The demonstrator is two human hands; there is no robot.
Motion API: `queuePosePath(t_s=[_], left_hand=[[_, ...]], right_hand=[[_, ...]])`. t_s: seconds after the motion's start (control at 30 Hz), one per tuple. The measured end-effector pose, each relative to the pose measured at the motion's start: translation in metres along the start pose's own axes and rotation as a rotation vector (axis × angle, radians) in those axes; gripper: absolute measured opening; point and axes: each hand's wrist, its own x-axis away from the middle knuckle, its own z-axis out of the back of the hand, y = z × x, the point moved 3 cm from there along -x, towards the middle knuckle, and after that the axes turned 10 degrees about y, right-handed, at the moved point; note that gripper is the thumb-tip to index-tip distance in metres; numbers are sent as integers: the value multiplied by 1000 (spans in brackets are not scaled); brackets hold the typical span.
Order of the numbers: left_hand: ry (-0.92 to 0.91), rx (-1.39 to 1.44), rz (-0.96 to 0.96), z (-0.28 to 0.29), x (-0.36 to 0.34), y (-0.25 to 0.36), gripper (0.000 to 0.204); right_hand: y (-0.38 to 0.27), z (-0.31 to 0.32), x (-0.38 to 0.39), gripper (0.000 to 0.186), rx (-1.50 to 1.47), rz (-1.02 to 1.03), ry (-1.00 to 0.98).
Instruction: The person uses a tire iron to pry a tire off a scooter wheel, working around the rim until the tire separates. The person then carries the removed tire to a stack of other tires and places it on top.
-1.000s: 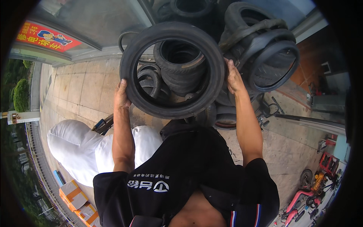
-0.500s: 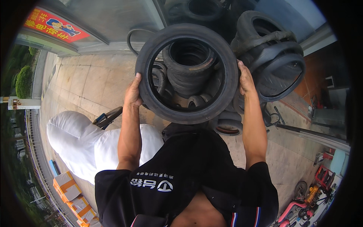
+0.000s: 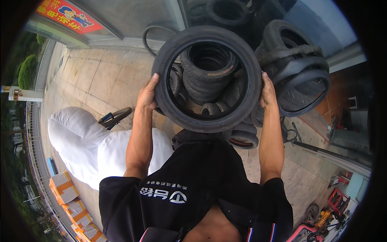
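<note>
A large black tire (image 3: 207, 33) is held out in front of my chest, its opening facing the camera. My left hand (image 3: 148, 92) grips its left side and my right hand (image 3: 267, 90) its right side, both with fingers closed on the rubber. Through the ring a stack of used tires (image 3: 205, 88) shows, with smaller tires beside it; whether the held tire touches them I cannot tell. A jumbled pile of tires (image 3: 298, 80) stands just beyond my right hand.
A bulky white fabric bundle (image 3: 76, 149) lies at the left, near taped boxes (image 3: 64, 189). A glass front (image 3: 149, 16) with a red sign (image 3: 68, 16) runs behind the tires. A metal-framed doorway (image 3: 346, 121) is at right, scooters and tools (image 3: 322, 218) at lower right.
The held tire and both hands have shifted rightward in the view, while the surroundings also moved somewhat as my head turned. Both hands keep their hold.
</note>
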Motion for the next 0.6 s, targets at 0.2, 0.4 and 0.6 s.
queuePosePath(t_s=[0.2,0.4,0.6], left_hand=[[-15,-25,-17,-2,4,3,63],[-8,-13,-34,0,1,-1,63],[-30,53,-37,4,-6,-10,61]], right_hand=[[1,1,3,48,-11,1,-7],[3,1,0,50,-14,14,-50],[-5,-1,-1,49,-89,-25,-61]])
